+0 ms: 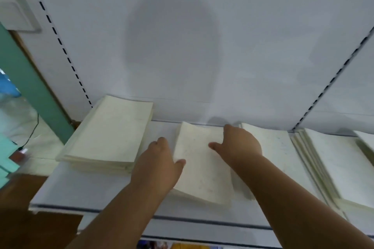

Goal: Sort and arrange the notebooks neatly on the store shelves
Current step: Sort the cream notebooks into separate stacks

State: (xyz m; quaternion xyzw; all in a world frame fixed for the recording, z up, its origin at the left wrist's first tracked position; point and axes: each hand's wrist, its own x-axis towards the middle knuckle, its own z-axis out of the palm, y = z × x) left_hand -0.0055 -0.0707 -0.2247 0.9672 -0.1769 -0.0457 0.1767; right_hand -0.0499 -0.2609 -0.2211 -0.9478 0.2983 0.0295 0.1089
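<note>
A stack of pale cream notebooks (202,170) lies in the middle of the white shelf (81,192). My left hand (159,166) grips its left edge, thumb on the top cover and fingers curled down the side. My right hand (240,143) holds the stack's far right edge, thumb stretched over the cover. A taller stack of notebooks (107,135) sits to the left, apart from the held one. Another pile (281,153) lies just right of my right hand, partly hidden by my forearm.
More notebook piles (340,168) fill the shelf to the right, past a slotted upright (332,81). The white back panel (182,46) stands behind. A green post (30,87) and a brown floor are at the left. A lower shelf edge (202,228) runs below.
</note>
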